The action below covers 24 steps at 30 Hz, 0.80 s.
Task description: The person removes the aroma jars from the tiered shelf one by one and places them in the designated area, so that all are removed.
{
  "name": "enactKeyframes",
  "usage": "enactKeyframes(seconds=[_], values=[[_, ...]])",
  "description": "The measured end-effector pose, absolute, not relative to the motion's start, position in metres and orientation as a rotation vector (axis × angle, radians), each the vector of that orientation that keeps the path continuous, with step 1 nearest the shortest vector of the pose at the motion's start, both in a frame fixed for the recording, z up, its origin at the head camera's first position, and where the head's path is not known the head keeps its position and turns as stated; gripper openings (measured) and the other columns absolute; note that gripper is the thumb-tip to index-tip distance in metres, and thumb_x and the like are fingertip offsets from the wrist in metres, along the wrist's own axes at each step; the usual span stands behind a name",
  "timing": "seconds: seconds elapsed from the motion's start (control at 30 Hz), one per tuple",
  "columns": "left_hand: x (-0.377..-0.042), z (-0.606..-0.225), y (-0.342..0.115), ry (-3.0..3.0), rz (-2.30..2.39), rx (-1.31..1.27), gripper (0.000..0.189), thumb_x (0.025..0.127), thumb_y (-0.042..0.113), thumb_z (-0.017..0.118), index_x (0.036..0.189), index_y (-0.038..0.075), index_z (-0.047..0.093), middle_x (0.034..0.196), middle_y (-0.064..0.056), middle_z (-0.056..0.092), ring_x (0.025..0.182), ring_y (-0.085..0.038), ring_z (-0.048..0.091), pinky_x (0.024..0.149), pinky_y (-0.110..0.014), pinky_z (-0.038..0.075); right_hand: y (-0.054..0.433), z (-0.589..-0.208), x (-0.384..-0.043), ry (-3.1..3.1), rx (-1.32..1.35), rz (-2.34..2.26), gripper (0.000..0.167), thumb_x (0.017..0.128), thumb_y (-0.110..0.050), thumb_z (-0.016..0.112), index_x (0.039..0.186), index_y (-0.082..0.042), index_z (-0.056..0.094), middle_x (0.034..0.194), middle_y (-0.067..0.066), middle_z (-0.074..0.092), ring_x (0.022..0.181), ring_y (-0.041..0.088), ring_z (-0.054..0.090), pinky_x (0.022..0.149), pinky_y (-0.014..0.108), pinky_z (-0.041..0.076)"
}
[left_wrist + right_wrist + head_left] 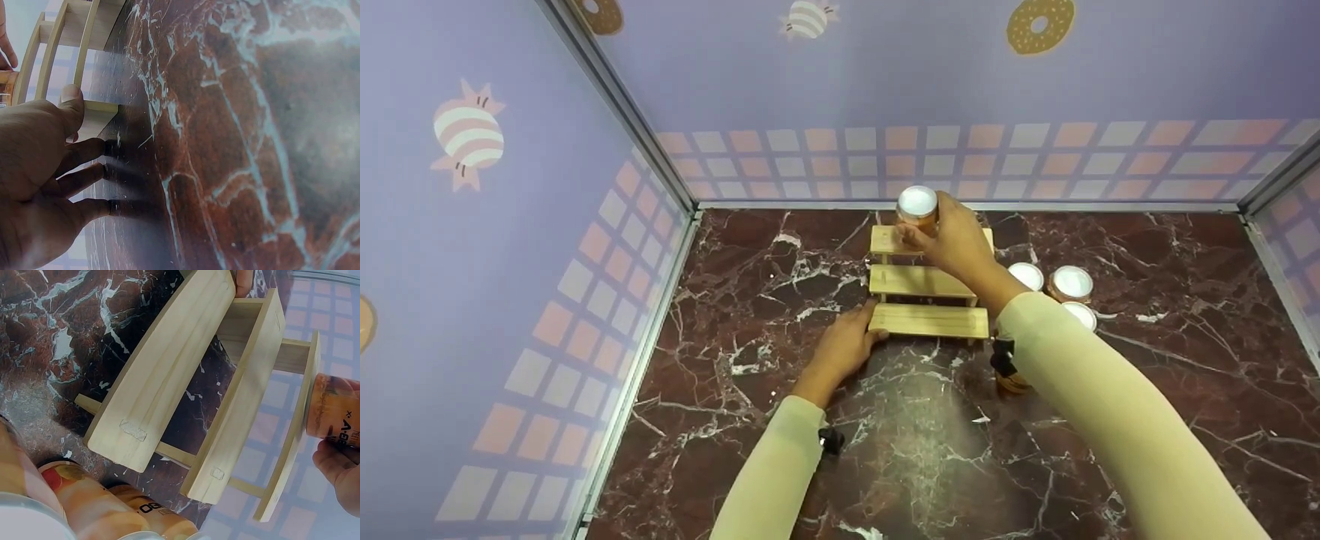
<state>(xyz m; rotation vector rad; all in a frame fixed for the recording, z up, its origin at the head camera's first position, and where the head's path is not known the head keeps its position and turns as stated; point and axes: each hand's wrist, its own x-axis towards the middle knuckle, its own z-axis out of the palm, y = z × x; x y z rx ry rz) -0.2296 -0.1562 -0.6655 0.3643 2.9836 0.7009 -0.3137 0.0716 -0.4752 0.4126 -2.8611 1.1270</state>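
Observation:
A three-step wooden display rack [928, 321] stands on the dark red marbled tabletop. My right hand [956, 236] grips an orange-labelled jar with a white lid [917, 204] at the top step. In the right wrist view, the base of the jar [332, 408] meets the top step, with the fingers [337, 467] around its side. At the rack's left end, my left hand [846, 343] holds the lowest step by its front corner. The left wrist view has the thumb [71, 104] on the step's edge while several fingertips reach down to the tabletop.
Right of the rack stand three white-lidded jars [1071, 283], partly behind the right forearm. Another orange container [1011, 382] shows below the right wrist. Patterned purple panels [810, 82] enclose the table at the back and both sides.

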Motion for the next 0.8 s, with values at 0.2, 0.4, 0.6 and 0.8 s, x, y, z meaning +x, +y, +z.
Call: enactKeyframes(seconds=[0.2, 0.4, 0.6, 0.8], values=[[-0.2288, -0.6631, -0.1568, 2.969, 0.702, 0.356, 0.075, 0.109, 0.057, 0.060, 0.172, 0.021, 0.041, 0.163, -0.023, 0.058, 0.154, -0.042, 0.055, 0.128, -0.062, 0.045, 0.0710, -0.4756, -0.3133, -2.855, 0.418, 1.103, 0.076, 0.103, -0.038, 0.081, 0.155, 0.008, 0.050, 0.147, 0.030, 0.066, 0.136, 0.048, 0.065, 0.120, 0.060, 0.052], [-0.2287, -0.6639, -0.1564, 2.981, 0.674, 0.358, 0.074, 0.110, 0.058, 0.059, 0.171, 0.021, 0.041, 0.163, -0.023, 0.059, 0.153, -0.043, 0.056, 0.126, -0.061, 0.048, 0.0717, -0.4759, -0.3140, -2.858, 0.404, 1.117, 0.076, 0.102, -0.037, 0.081, 0.155, 0.008, 0.050, 0.146, 0.031, 0.066, 0.136, 0.048, 0.065, 0.121, 0.061, 0.052], [-0.2294, -0.6668, -0.1569, 2.991, 0.658, 0.374, 0.075, 0.110, 0.058, 0.059, 0.172, 0.019, 0.040, 0.163, -0.022, 0.059, 0.153, -0.041, 0.057, 0.126, -0.059, 0.049, 0.0726, -0.4759, -0.3133, -2.870, 0.387, 1.128, 0.076, 0.102, -0.037, 0.082, 0.155, 0.006, 0.051, 0.148, 0.030, 0.065, 0.137, 0.047, 0.065, 0.121, 0.061, 0.052], [-0.2308, -0.6676, -0.1570, 2.989, 0.657, 0.371, 0.076, 0.109, 0.060, 0.060, 0.172, 0.023, 0.040, 0.162, -0.022, 0.060, 0.152, -0.041, 0.057, 0.124, -0.060, 0.050, 0.0743, -0.4759, -0.3129, -2.862, 0.395, 1.137, 0.075, 0.100, -0.036, 0.084, 0.153, 0.007, 0.052, 0.146, 0.030, 0.066, 0.135, 0.047, 0.066, 0.120, 0.061, 0.053]])
